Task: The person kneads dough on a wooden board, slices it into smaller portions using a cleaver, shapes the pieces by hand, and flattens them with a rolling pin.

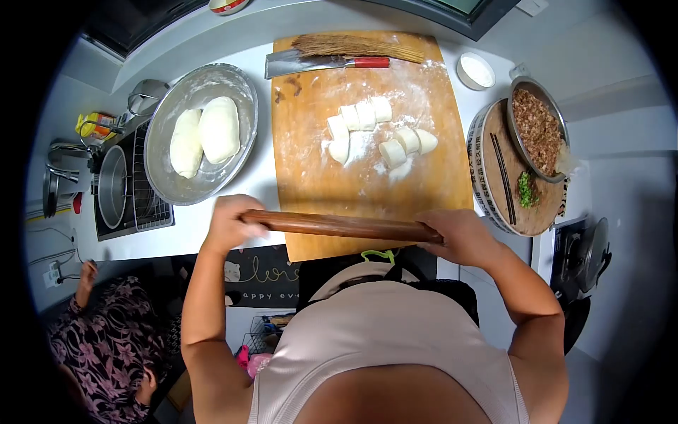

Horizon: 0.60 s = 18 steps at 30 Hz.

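Observation:
A dark wooden rolling pin (339, 225) stretches level across the near part of the floured wooden board (304, 166). Its left end is wrapped by my left hand (234, 220), which is slightly blurred. My right hand (462, 234) is closed round the other end. Beyond the pin, cut dough pieces lie in two groups: one row (366, 113) bends down at its left, and a shorter row (407, 147) sits to the right. White flour is scattered around them. Whether the pin touches the board, I cannot tell.
A cleaver (311, 65) and a straw brush (357, 46) lie at the board's far edge. Left is a metal basin (159, 169) with two dough lumps. Right are a flour bowl (476, 71), chopsticks (503, 177) and a meat-filling bowl (537, 127). Another person (113, 346) is at lower left.

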Motion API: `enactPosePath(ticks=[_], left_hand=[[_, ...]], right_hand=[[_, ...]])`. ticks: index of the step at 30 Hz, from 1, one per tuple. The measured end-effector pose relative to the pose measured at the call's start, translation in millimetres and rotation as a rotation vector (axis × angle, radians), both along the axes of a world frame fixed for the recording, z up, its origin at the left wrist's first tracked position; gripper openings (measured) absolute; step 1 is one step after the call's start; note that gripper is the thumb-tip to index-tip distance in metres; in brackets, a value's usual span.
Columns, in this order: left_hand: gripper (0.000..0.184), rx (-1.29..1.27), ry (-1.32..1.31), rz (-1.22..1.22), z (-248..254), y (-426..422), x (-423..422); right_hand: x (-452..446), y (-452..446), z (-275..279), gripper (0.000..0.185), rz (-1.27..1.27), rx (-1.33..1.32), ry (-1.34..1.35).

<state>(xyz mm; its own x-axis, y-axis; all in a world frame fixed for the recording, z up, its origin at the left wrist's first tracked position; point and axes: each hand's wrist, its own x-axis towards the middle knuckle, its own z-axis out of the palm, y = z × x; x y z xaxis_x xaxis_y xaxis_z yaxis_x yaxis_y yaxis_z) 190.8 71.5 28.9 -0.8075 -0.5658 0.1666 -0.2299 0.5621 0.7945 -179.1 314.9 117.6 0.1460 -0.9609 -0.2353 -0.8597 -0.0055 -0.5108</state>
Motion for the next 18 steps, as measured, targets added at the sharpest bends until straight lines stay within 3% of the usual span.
enactPosePath(ticks=[1,2,4,6,10,11,12,13,14,15,17,18], left_hand=[[0.054,0.186,0.245,0.202,-15.5,0.8,17.9],[0.056,0.135,0.373,0.532,-25.4,4.6,21.2],[0.055,0.616,0.685,0.987,-14.2,21.6,16.2],[0.050,0.980,1.093,1.154,-7.7,36.8,-0.4],[0.038,1.455,1.294,1.060,9.8,74.7,-64.8],[0.032,1.447,1.291,0.657,-22.1,77.9,-50.0],[0.026,1.311,1.267,0.633,-16.6,75.2,-56.0],[0.027,1.183,1.199,0.622,-11.4,67.8,-52.2],[0.031,1.056,1.129,0.610,-4.6,58.5,-47.1],[0.033,0.916,0.988,0.713,8.1,48.8,-47.8],[0.035,0.692,0.534,0.659,12.8,31.3,-35.8],[0.038,0.537,0.275,0.673,14.5,25.9,-38.0]], right_hand=[[3.7,-6.3,-1.9,0.043,0.025,0.016,-0.097],[8.8,-12.9,-4.4,0.046,0.050,0.032,-0.192],[24.1,-27.1,-12.6,0.052,0.100,0.044,-0.291],[45.8,-39.1,-22.7,0.055,0.136,0.059,-0.331],[87.0,-57.4,-74.4,0.053,0.141,-0.032,-0.417],[89.7,-58.8,-86.6,0.053,0.131,-0.090,-0.470],[81.4,-69.2,-89.1,0.053,0.237,-0.060,-0.233],[61.8,-78.0,-107.0,0.054,0.182,-0.133,-0.078],[42.3,-86.8,-124.5,0.055,0.121,-0.193,0.077],[14.9,-82.2,-153.0,0.058,-0.098,-0.353,0.151],[-10.1,-82.1,-152.0,0.074,-0.373,-0.381,0.482],[-15.2,-88.1,-160.7,0.079,-0.468,-0.306,0.467]])
